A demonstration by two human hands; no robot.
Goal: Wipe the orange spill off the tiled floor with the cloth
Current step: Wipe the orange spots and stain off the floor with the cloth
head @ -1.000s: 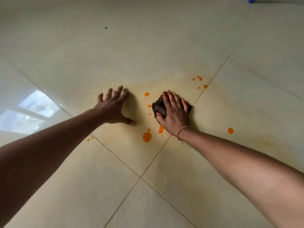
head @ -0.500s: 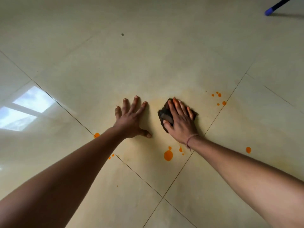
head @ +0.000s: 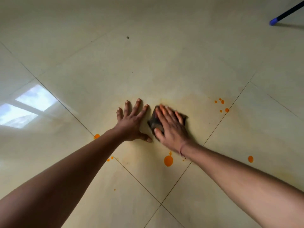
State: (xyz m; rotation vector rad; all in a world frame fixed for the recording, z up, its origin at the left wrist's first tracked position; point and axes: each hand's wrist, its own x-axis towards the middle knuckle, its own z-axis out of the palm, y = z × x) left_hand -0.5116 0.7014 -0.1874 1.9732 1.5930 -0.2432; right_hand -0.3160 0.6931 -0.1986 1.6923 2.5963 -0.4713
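My right hand (head: 171,127) presses flat on a dark cloth (head: 153,120) bunched on the cream tiled floor (head: 164,66), and the hand is motion-blurred. My left hand (head: 131,122) lies flat beside it, fingers spread, holding nothing. Orange spill drops are scattered around: a large drop (head: 168,160) just below my right wrist, a cluster of small drops (head: 221,105) to the upper right, one drop (head: 250,159) at the right, another drop (head: 96,136) by my left forearm. A faint yellowish smear surrounds both hands.
A dark stick with a blue tip (head: 273,21) lies at the top right corner. A window reflection (head: 24,106) shines on the left tiles. Tile joints (head: 161,204) cross below my arms. A small dark speck (head: 127,37) sits far ahead.
My right hand has slid the cloth leftwards, close to my left hand. The small orange drops between the hands are gone. The view has tilted up, so the blue-tipped stick shows more.
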